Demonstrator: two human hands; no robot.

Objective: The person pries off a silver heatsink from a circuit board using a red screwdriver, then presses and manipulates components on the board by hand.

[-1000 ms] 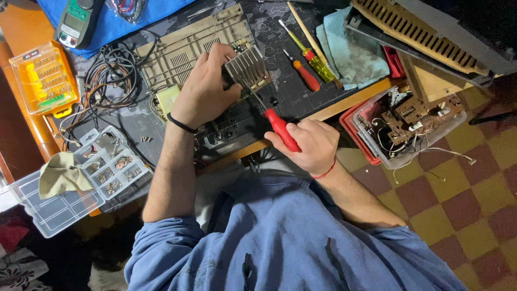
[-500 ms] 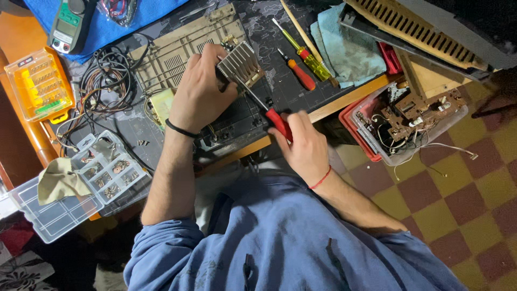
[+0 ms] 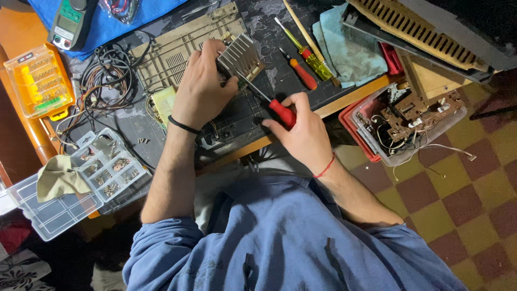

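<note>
My left hand (image 3: 202,89) grips a finned metal heat sink (image 3: 242,55) that stands on a dark electronic chassis (image 3: 234,121) at the table's front edge. My right hand (image 3: 301,126) holds a red-handled screwdriver (image 3: 281,111). Its dark shaft runs up and left, and the tip meets the base of the heat sink beside my left thumb. A black band circles my left wrist, a red thread my right.
A beige plastic grille panel (image 3: 172,46) lies behind the chassis, beside a tangle of wires (image 3: 110,81). Two more screwdrivers (image 3: 301,59) and a teal cloth (image 3: 347,48) lie right. Clear screw organiser (image 3: 110,172), orange bit case (image 3: 40,81), multimeter (image 3: 70,21), red tray of parts (image 3: 409,118).
My right hand has shifted up the screwdriver handle and turned, fingers now wrapped closer to the shaft. My left hand stays on the heat sink.
</note>
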